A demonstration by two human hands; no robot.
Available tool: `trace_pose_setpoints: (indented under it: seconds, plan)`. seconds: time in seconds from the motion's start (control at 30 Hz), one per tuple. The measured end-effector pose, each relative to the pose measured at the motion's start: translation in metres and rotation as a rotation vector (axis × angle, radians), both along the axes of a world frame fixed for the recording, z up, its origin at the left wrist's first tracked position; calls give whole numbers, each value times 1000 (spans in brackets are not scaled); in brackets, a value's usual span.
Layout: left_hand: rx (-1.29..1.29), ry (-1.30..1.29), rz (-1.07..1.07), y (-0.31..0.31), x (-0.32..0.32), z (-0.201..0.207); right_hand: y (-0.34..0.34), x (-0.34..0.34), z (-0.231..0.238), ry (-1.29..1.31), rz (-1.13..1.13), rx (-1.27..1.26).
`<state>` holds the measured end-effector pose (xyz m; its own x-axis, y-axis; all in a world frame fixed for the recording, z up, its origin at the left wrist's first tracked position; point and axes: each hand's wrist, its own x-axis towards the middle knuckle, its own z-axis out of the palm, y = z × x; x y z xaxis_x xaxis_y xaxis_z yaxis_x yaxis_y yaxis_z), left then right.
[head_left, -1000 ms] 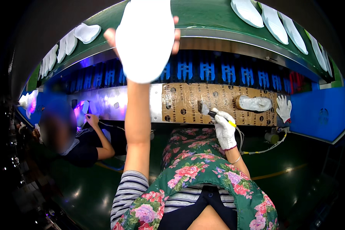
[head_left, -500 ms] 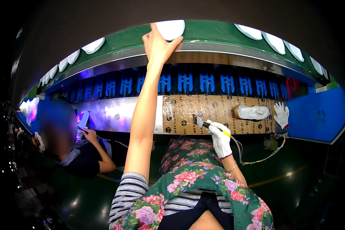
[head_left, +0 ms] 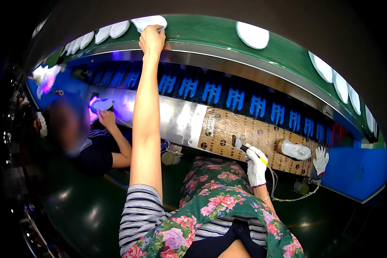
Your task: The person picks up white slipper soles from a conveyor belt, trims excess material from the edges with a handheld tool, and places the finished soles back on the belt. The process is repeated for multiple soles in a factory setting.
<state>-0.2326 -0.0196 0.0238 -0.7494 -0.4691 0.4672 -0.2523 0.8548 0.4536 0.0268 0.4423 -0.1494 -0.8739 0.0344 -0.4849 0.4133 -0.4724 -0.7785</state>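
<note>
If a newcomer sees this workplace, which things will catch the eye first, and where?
Probably the bare left hand, stretched forward to a white sole on the green surface at the top. Next, the gloved right hand, holding a brush over brown cardboard, right of centre. At left, purple light glows near a co-worker's hand.

Head cam, left of the fisheye pair, looked down and forward from the wearer's head: floral apron (head_left: 221,201) sat close at bottom, bench (head_left: 180,122) slanted mid-frame, green ledge (head_left: 202,32) bowed across top.
</note>
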Motion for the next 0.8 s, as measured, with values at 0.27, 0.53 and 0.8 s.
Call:
trace_pose_setpoints:
  seconds: [0.27, 0.53, 0.8]
  plan:
    - [704, 748, -609, -1, 165, -15, -15, -18, 19, 109, 19, -109]
    - [926, 614, -477, 56, 234, -12, -20, -31, 73, 334, 29, -213]
    - [1936, -93, -658, 180, 224, -155, -43, -14, 100, 443, 141, -66]
